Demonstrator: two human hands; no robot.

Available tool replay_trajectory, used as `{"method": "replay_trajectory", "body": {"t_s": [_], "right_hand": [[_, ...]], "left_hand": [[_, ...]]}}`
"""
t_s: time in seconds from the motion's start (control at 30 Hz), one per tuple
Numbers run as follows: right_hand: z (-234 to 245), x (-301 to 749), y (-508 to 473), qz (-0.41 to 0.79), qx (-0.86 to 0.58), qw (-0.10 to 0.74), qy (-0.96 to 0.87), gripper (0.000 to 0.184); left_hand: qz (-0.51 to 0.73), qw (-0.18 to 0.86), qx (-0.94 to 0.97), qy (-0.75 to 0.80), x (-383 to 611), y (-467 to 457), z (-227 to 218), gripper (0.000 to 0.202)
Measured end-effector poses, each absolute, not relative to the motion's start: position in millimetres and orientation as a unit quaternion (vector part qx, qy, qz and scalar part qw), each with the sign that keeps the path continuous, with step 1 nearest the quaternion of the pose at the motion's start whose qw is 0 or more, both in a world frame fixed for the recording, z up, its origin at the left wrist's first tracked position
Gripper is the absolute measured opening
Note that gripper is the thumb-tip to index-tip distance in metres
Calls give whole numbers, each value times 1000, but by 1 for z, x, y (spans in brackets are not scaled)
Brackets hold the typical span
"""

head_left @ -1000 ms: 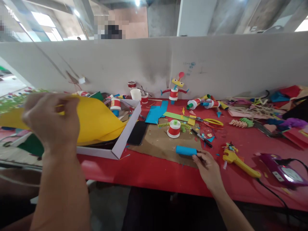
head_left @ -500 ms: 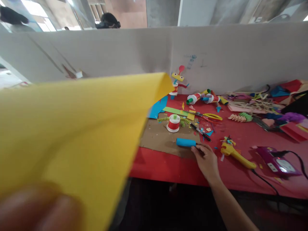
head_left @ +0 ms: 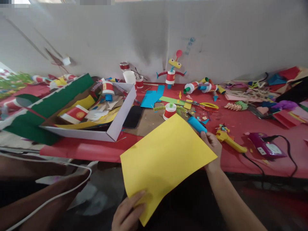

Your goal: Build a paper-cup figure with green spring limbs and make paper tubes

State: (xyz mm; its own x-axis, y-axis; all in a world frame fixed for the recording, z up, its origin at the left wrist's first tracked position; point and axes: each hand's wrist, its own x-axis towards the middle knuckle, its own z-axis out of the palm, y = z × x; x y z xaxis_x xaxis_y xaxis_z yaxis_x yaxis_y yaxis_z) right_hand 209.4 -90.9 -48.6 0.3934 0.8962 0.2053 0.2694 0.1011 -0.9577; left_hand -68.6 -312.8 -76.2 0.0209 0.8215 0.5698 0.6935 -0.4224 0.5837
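Observation:
A yellow sheet of paper (head_left: 166, 157) fills the middle of the view, its lower left corner pinched by my left hand (head_left: 131, 210). Between the fingers of my right hand (head_left: 212, 146) is a blue paper tube (head_left: 197, 124), just beyond the sheet's right edge. The sheet partly covers my right hand, so I cannot tell whether that hand touches it. Behind the sheet, a red and white paper cup (head_left: 169, 111) with green coiled paper arms sits upside down on a cardboard piece (head_left: 149, 117).
At left stands an open box (head_left: 84, 133) with paper scraps and cups. A phone (head_left: 133, 117) lies beside it. To the right are scissors (head_left: 207, 105), a yellow glue gun (head_left: 232, 142) and a purple device (head_left: 266, 146) with cords. A finished cup figure (head_left: 170, 77) stands near the wall.
The yellow sheet and my left hand have moved away from the camera, down and rightward. My right hand has tilted the blue tube. The view has lowered, showing the box.

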Motion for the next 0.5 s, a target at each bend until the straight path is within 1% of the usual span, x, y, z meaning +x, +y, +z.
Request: {"method": "replay_trajectory", "body": {"t_s": [0.13, 0.2, 0.27, 0.33, 0.4, 0.5], "right_hand": [[-32, 211, -93, 290, -611, 634, -375, 34], [-25, 214, -94, 257, -607, 638, -398, 30], [-21, 218, -95, 230, -606, 604, -465, 28], [-23, 222, -93, 235, -602, 559, -519, 27], [-27, 224, -88, 252, -599, 525, -550, 28], [-35, 222, -78, 247, -602, 496, -575, 30]], "left_hand": [[448, 147, 708, 526, -85, -294, -66, 30], [432, 197, 716, 512, -94, -284, -59, 24], [437, 235, 704, 508, -103, -273, -53, 18], [465, 261, 677, 508, -111, -262, -50, 10], [502, 270, 642, 513, -116, -252, -50, 8], [548, 285, 577, 535, -115, -238, -50, 7]]}}
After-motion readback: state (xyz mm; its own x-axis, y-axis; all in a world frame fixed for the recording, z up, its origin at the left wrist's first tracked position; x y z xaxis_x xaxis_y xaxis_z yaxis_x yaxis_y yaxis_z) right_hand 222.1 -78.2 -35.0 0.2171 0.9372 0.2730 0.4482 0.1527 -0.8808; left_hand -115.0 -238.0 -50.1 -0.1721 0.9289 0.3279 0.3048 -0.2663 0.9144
